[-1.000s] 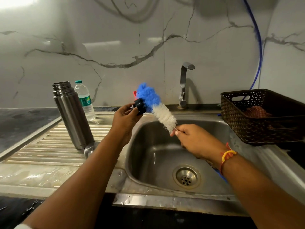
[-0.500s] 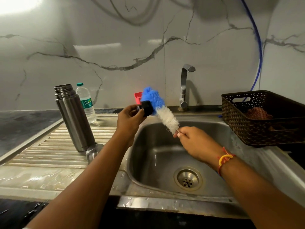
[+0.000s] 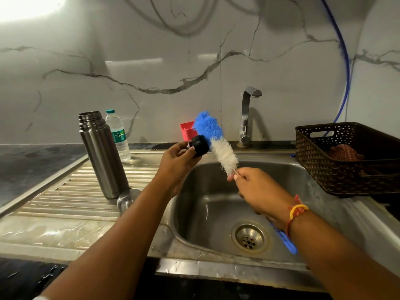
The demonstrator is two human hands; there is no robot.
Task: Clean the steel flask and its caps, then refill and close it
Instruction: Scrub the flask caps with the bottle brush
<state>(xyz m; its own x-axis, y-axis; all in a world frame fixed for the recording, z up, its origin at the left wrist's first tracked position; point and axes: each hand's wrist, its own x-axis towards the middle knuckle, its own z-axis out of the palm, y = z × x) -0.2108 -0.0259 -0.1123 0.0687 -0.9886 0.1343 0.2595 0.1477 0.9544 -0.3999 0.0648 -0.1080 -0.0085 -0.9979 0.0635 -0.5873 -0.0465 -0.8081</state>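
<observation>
The open steel flask [image 3: 103, 154] stands upright on the ribbed draining board. Its steel outer cap [image 3: 127, 199] lies beside its base, partly hidden by my left forearm. Above the sink's left rim my left hand [image 3: 177, 164] holds the small black inner cap [image 3: 199, 145]. My right hand [image 3: 256, 188] grips the wire stem of a bottle brush [image 3: 216, 140] with blue and white bristles. The bristles press against the black cap. The brush's blue handle end [image 3: 285, 242] sticks out below my right wrist.
A steel sink [image 3: 218, 215] with a drain lies below my hands, with the tap [image 3: 246, 118] behind it. A plastic water bottle [image 3: 118, 135] stands behind the flask. A red container [image 3: 187, 131] sits at the wall. A dark woven basket [image 3: 346, 161] holding cloth stands at the right.
The view has shifted a little. My left hand has turned the black cap against the bristles while the brush has slid slightly; both hands stay above the sink.
</observation>
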